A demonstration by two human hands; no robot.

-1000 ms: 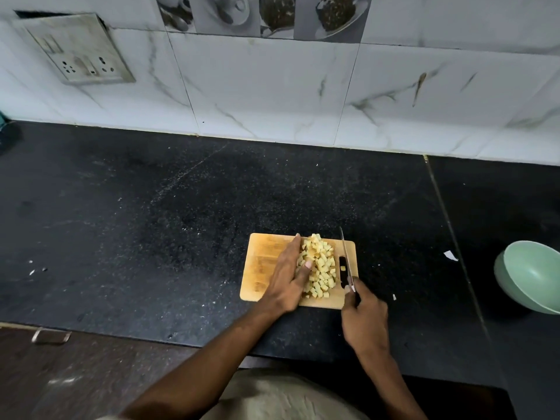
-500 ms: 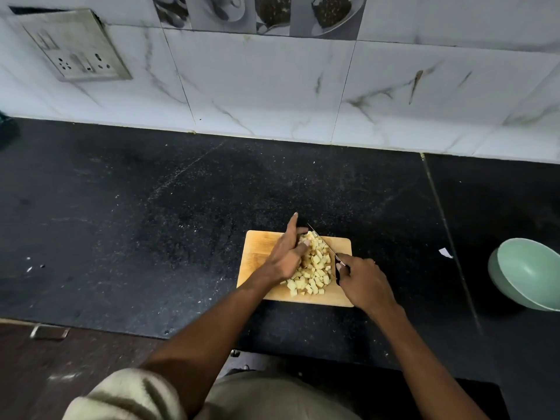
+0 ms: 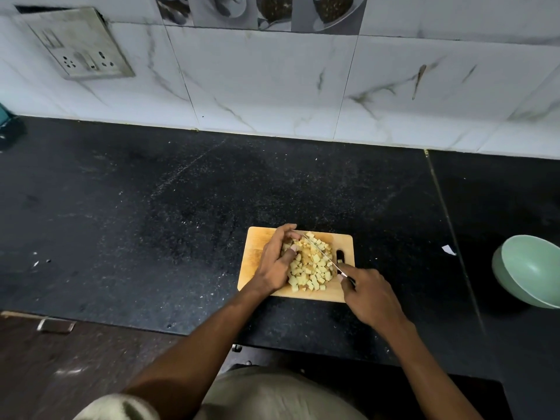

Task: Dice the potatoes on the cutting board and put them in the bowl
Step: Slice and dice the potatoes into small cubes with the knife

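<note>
1. Fingers [image 3: 286, 234] of the left hand [image 3: 274, 262] curl over the far left side of the diced potato pile [image 3: 309, 265], cupping the pieces from the left; the thumb tip shows pressed in among the cubes. Whether any single piece is pinched cannot be told.
2. Right hand [image 3: 371, 298] grips the dark handle of a knife [image 3: 321, 253], fingers wrapped round it, at the near right corner of the board.
3. Its thin blade runs on a slant from the right hand up and left across the pile, with the tip near the left hand's fingertips (the exact contact point is too fine to make out).
4. Potato pieces are pale yellow cubes heaped in the middle of the wooden cutting board [image 3: 257, 253], with a few loose ones at the near edge of the heap.
5. This board lies flat on a black speckled countertop [image 3: 151, 222], and a slot handle hole shows at its right end, just beyond the pile.
6. Well apart to the right, at the frame's edge, sits a pale green bowl [image 3: 530, 268], tilted so its opening faces up and left; no potato shows inside it.
7. Between board and bowl lies a small white scrap [image 3: 448, 250] on the counter.
8. Behind, a white marbled tile wall [image 3: 272, 80] carries a switch plate [image 3: 80, 43] at upper left.
</note>
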